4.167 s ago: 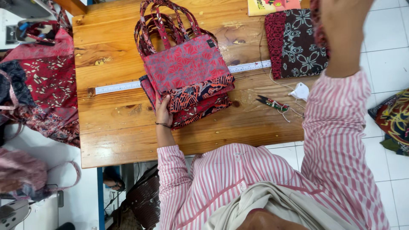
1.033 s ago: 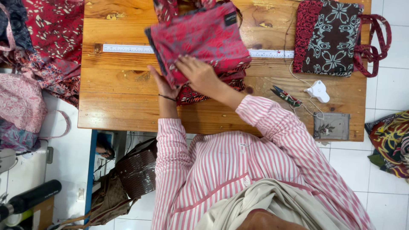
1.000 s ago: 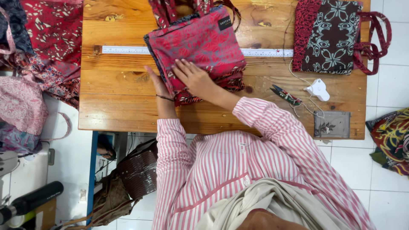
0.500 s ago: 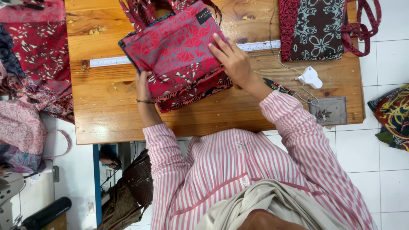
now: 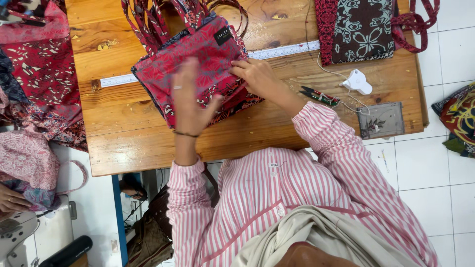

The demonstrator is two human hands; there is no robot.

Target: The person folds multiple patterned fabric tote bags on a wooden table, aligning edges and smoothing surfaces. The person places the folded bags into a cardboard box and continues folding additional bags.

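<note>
Red batik bags point(image 5: 198, 64), stacked, sit upper middle of the frame on the wooden counter point(image 5: 123, 143), long axis tilted, handles pointing to the top edge. Your left hand point(image 5: 190, 96) lies flat and open on top, gripping nothing. Your right hand point(image 5: 257, 76) pinches the stack's right edge. A ruler point(image 5: 116, 80) runs underneath, snips point(image 5: 319, 95) to the right, bare wood below.

Bag handles point(image 5: 148, 20) cut off above

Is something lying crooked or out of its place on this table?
Yes. The red patterned bags lie askew across the ruler, hiding its middle. Both hands rest on them.
</note>
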